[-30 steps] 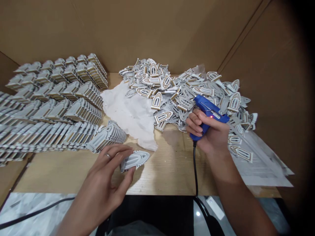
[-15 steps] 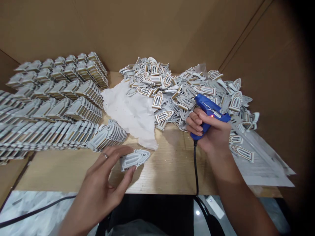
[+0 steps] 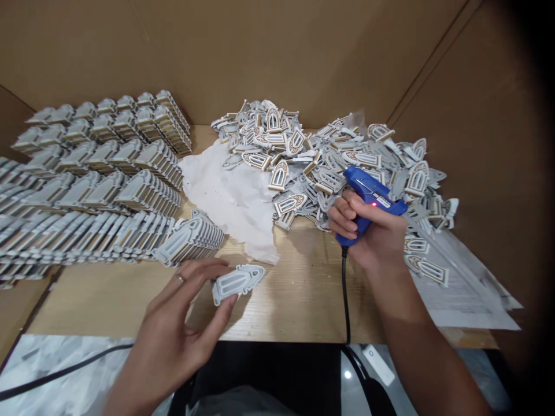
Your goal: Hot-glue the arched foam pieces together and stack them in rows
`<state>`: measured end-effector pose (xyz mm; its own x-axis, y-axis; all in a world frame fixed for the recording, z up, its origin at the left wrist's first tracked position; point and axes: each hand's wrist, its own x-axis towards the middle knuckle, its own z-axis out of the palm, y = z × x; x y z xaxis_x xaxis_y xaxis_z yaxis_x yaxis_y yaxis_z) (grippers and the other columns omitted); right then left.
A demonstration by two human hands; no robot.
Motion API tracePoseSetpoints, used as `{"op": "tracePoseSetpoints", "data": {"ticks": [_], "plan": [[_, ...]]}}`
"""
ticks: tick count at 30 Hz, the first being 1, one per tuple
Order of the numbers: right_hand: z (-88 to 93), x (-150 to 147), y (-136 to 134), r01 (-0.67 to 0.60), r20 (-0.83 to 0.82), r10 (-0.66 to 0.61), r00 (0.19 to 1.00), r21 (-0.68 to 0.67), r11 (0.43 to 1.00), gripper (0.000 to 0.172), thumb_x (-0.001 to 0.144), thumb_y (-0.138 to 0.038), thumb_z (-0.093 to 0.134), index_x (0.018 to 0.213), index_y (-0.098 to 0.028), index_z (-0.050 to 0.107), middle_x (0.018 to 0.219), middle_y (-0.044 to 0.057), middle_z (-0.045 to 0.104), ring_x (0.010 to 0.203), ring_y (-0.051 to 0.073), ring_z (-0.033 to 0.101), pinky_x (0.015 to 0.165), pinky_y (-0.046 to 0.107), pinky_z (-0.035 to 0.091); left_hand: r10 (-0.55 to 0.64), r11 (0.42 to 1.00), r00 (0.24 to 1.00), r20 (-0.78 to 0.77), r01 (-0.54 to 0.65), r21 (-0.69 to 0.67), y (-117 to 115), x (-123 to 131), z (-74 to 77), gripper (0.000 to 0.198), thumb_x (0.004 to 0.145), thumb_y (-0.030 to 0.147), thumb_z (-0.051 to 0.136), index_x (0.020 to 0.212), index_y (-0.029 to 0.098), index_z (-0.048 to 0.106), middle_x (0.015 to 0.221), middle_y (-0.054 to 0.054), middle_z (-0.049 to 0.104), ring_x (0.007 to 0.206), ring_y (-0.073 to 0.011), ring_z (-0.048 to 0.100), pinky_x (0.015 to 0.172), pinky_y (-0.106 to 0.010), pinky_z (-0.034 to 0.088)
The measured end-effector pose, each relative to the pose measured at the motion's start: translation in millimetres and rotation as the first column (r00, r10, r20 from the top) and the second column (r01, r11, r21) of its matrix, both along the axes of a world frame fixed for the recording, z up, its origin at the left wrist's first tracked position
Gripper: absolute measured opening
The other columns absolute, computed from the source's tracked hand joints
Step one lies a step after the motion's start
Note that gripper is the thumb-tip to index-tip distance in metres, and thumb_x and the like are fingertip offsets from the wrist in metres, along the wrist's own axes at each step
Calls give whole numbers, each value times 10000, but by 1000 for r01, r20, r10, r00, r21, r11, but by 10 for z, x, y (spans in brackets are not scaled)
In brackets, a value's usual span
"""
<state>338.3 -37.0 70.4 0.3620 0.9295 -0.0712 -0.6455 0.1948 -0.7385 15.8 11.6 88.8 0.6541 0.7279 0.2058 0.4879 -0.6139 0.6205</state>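
Observation:
Between the thumb and fingers of my left hand [image 3: 186, 323] is a small arched window piece [image 3: 238, 282], its plain grey-white face upward, just above the front of the table. My right hand [image 3: 373, 231] is wrapped round a blue corded glue gun [image 3: 368, 188] with a red light glowing on it. The gun's front end points up and left, over a loose heap of window pieces [image 3: 295, 141], some showing gold trim. A leaning stack of the same pieces [image 3: 191, 237] stands just beyond my left fingers.
Rows of stacked window pieces [image 3: 87, 190] fill the table's left side. A crumpled white sheet [image 3: 229, 196] lies in the middle, and papers [image 3: 459, 289] at right. Cardboard walls [image 3: 243, 58] enclose the wooden table [image 3: 303, 289]. The gun's black cord [image 3: 346, 300] hangs over the front edge.
My left hand has shifted very slightly and the window piece is tilted a touch differently in it. My right hand and the glue gun stay in place.

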Motion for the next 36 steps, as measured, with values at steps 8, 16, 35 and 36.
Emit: {"op": "tracePoseSetpoints", "data": {"ticks": [8, 16, 35, 36], "plan": [[0, -6, 9, -1, -12, 1, 1000, 1, 1000, 328, 675, -158, 852, 707, -208, 530, 647, -40, 429, 546, 93, 263, 420, 223, 195, -9, 1000, 1000, -14, 10, 23, 8, -26, -21, 329, 938, 254, 683, 1261, 286, 627, 1248, -58, 688, 1157, -260, 655, 996, -408, 575], [-18, 13, 11, 4, -28, -5, 1000, -11, 1000, 319, 665, -155, 854, 691, -185, 537, 645, -37, 425, 543, 79, 292, 422, 204, 220, 52, 997, 998, -29, -50, 58, -13, -12, -140, 476, 932, 332, 711, 1384, 273, 572, 1294, -58, 696, 1185, -257, 671, 1034, -390, 552], [-21, 21, 23, 5, -12, -6, 1000, -24, 1000, 325, 682, -161, 844, 690, -186, 521, 641, -36, 442, 534, 75, 311, 417, 183, 255, -1, 956, 999, 46, -13, 294, -226, 143, 92, 625, 900, 186, 728, 1483, 169, 501, 1469, -145, 583, 1456, -333, 490, 1228, -476, 401], [-23, 22, 24, 5, -14, -5, 1000, -20, 1000, 320, 681, -159, 844, 690, -185, 525, 639, -35, 446, 533, 74, 313, 417, 178, 260, 37, 951, 997, 73, -57, 303, -248, 122, 99, 611, 885, 190, 746, 1455, 186, 528, 1423, -140, 606, 1399, -338, 535, 1190, -495, 427]]}}
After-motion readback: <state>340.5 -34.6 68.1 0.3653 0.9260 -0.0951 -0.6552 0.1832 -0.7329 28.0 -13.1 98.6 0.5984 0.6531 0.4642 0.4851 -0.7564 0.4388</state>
